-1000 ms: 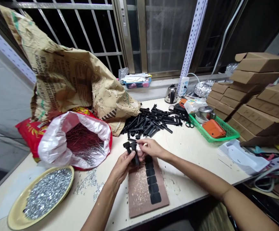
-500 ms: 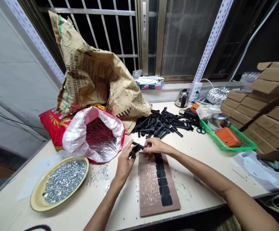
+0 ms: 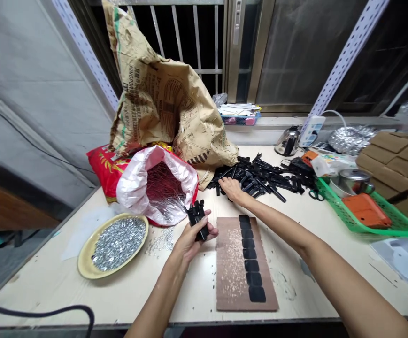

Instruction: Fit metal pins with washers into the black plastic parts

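My left hand (image 3: 194, 239) is wrapped round a small bundle of black plastic parts (image 3: 197, 219), held above the table between the red-and-white bag and the brown board (image 3: 230, 300). My right hand (image 3: 231, 188) reaches to the near left edge of the black parts pile (image 3: 260, 176); its fingertips touch the pile, and what they pinch, if anything, is too small to make out. A column of black rounded squares (image 3: 251, 266) runs down the right half of the board, with pale specks to its left.
An open bag (image 3: 133, 188) of thin red pieces and an oval dish (image 3: 84, 263) of shiny metal bits are at left. A large paper sack (image 3: 168, 98) stands behind. A green basket (image 3: 397, 228) and cardboard boxes (image 3: 397, 159) are at right.
My right hand has moved away from my left hand to the pile. My left hand has turned, showing the bundle of black parts. The view has shifted, so things appear farther right.
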`<state>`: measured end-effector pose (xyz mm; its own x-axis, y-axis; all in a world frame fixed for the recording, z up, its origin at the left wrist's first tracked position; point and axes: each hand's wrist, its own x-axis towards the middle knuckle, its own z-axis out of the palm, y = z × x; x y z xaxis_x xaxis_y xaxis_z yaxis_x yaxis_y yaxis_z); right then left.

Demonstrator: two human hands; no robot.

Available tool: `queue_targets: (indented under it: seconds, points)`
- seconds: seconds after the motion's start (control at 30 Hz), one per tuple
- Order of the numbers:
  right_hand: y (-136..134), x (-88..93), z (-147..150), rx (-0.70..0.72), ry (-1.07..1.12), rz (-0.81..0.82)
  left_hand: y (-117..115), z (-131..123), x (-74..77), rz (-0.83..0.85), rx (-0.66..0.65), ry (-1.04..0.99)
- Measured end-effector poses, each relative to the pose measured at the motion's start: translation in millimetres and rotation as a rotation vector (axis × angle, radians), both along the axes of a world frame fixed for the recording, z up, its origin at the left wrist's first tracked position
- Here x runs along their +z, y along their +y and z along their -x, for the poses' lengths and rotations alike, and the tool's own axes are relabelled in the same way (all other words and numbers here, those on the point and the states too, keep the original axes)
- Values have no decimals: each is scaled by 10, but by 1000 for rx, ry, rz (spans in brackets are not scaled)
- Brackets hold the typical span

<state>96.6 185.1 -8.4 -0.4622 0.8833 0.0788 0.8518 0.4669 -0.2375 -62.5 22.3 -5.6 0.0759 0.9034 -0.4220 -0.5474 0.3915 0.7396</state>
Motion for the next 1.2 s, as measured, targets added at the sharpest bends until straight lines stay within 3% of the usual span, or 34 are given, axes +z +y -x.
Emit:
queue_targets:
  seconds: [0.1,0.2,0.3,0.4,0.47,0.57,0.63,0.73,0.87,0.97,1.07,1.2]
  points:
    - [-17,6,1,-7,-14,-44,-54,62,-12,99,55,-106]
    - [-225,126,-70,-26,42,-123,-56,79,-69,157,112,-195]
    - [-706,186,-84,-44,346,-188,-18,-25,-126,98,118,-288]
    - [-1240,98,-15,21,560,-76,14,-173,-156,35,170,-338]
    - [-1413,14,20,112,579,7,17,-212,-170,-3,187,-317]
    - [-1230,-45,31,186,534,166,-6,-150,-192,-43,186,-219]
    - [-897,-44,61,78,428,213,-32,-86,-197,-47,223,-162]
    - [-403,-62,205,-145,265,158,-78,-47,-172,-38,258,-112]
    - [-107,-146,465,-261,221,187,-144,-50,-129,-22,261,-59]
    - [-70,-148,495,-296,247,248,-183,13,-137,-7,284,-24]
    - [-180,-80,339,-259,310,366,-202,93,-178,14,332,-15]
    - [-766,21,113,-144,448,418,-208,56,-213,14,361,-51]
